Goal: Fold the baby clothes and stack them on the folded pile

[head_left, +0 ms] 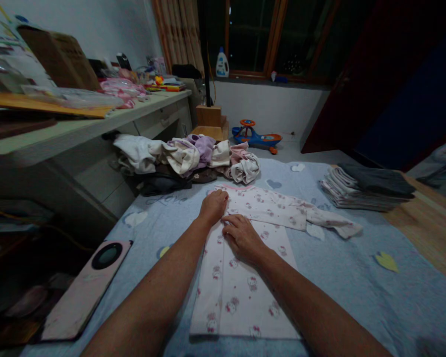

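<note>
A small white garment (241, 287) printed with pink cartoon figures lies flat on the pale blue sheet (357, 277). One long sleeve (319, 218) stretches out to the right. My left hand (212, 206) rests near the garment's collar with its fingers curled down onto the cloth. My right hand (241, 238) lies just below it on the garment's chest, fingers pressed flat against the fabric. Both forearms reach in from the bottom edge.
A heap of unfolded clothes (186, 158) sits at the sheet's far left. A stack of folded clothes (364, 188) lies at the right. A phone (85, 287) lies at the left. A cluttered desk (78, 124) runs along the left wall; a toy car (256, 136) stands on the floor.
</note>
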